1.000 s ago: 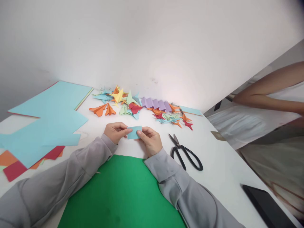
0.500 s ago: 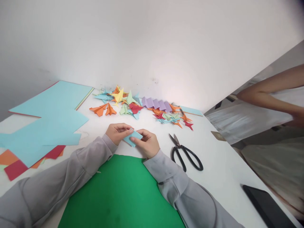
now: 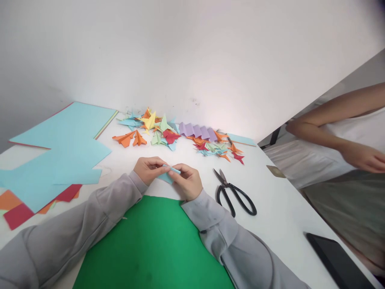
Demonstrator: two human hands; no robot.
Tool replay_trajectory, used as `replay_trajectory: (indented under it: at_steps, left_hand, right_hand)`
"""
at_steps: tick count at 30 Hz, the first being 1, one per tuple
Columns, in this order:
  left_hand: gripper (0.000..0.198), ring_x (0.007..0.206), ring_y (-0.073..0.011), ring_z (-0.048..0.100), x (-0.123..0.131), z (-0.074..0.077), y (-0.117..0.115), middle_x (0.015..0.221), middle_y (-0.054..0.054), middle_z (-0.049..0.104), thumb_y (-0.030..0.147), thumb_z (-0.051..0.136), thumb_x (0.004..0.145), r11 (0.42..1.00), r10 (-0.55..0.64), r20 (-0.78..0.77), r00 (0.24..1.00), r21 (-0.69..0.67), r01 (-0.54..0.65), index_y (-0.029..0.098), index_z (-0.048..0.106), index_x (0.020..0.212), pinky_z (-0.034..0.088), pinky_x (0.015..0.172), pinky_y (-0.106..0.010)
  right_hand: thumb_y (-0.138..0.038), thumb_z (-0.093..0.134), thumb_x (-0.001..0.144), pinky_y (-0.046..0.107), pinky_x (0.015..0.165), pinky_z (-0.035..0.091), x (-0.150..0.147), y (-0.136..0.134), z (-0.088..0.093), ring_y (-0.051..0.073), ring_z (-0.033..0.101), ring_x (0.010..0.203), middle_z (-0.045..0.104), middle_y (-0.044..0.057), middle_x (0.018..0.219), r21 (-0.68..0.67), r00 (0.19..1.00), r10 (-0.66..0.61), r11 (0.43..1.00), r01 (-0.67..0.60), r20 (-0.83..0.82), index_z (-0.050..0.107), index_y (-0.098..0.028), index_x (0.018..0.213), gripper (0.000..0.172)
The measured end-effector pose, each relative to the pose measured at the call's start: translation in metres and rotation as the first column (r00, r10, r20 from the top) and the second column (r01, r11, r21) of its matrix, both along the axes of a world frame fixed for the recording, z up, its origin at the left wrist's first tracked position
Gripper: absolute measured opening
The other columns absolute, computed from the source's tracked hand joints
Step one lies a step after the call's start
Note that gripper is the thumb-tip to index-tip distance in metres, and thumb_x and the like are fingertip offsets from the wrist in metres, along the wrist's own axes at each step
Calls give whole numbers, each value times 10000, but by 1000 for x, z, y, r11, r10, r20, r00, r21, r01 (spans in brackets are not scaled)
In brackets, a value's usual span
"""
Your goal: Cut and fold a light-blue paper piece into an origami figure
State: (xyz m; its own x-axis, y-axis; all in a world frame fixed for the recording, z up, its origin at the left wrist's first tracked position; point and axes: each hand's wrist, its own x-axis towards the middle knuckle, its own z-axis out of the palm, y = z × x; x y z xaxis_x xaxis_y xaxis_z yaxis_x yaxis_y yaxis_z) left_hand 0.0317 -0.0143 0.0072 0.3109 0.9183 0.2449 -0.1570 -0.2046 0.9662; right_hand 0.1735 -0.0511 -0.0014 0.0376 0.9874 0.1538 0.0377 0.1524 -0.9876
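Observation:
A small light blue piece of paper (image 3: 165,177) is held between my two hands, above the white table. My left hand (image 3: 148,169) pinches its left side, thumb toward me. On the right side, my right hand (image 3: 187,180) grips it between thumb and fingers. A narrow folded strip runs along the paper's upper edge, under both thumbs. Below the hands lies a green sheet (image 3: 150,245). Black-handled scissors (image 3: 233,192) rest to the right of my right hand, blades slightly apart.
Folded paper shapes (image 3: 150,120) in several colours lie along the wall, beside a purple pleated paper (image 3: 197,131). Large blue sheets (image 3: 69,148) cover the left, with red and orange pieces (image 3: 19,214) near them. A black phone-like device (image 3: 339,257) lies right. A person's arm (image 3: 331,124) is beyond the table edge.
The blue paper's upper edge has turned over into a narrow strip, and my right thumb has moved up onto it. The other person's arm has shifted left, and their hand now shows.

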Motion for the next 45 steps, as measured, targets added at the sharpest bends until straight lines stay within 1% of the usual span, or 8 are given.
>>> replay_trajectory:
  at_steps: [11,18,27,30,33,36,40,45]
  left_hand:
    - [179,534,-97,481,0,-6,3,569,-20,595,292,723,560,999,27,-27,999,38,-26,131,681,628,378,485,-226]
    - [122,554,-111,504,-1,-1,1,578,-29,607,250,724,559,998,23,-30,999,56,-21,138,686,591,385,517,-245]
    - [143,554,-113,508,-1,-1,1,577,-31,611,275,729,552,997,30,-25,999,65,-28,142,686,582,390,514,-246]
    - [141,545,-106,505,-1,-2,2,575,-25,613,276,729,546,998,48,-6,999,38,-48,146,682,572,383,493,-233]
    - [169,502,-92,485,-1,-4,4,551,-16,606,302,721,548,996,83,7,997,-36,-83,142,670,566,364,453,-220]
    - [187,467,-83,457,-1,-5,4,525,-10,595,310,721,542,994,83,-23,996,-72,-84,136,670,586,337,430,-218]
    - [165,517,-101,481,0,-2,3,545,-23,605,276,732,528,999,30,-66,997,-11,-31,129,671,575,365,493,-241]
    - [182,511,-95,457,-1,1,2,522,-13,581,292,730,523,999,34,-84,996,15,-33,127,659,550,340,487,-238]
  right_hand:
    - [-393,684,605,237,423,307,0,-1,3,91,404,415,495,-38,438,19,1000,-5,1000,6,-9,630,-178,600,222]
    - [-389,681,612,233,419,320,1,-1,1,91,416,436,543,-21,503,18,1000,-18,1000,19,-21,639,-177,657,221]
    - [-390,701,592,235,421,341,0,1,1,91,444,426,565,-16,511,39,998,-25,999,27,-60,633,-178,593,223]
    - [-367,708,590,234,422,339,0,2,0,89,443,419,565,-19,496,18,994,-65,998,67,-83,642,-177,592,201]
    - [-348,706,598,234,426,342,1,2,0,88,444,409,549,-28,465,1,989,-93,996,94,-114,639,-176,582,186]
    - [-333,700,610,234,433,338,2,2,0,86,443,412,541,-30,460,29,993,-50,998,54,-105,632,-173,560,180]
    - [-348,682,633,235,436,334,2,1,1,90,448,408,535,-32,444,11,996,-27,1000,28,-84,636,-173,604,183]
    - [-370,686,621,228,422,322,1,1,0,85,442,393,540,-35,447,-22,998,-8,1000,7,-60,616,-166,633,216]
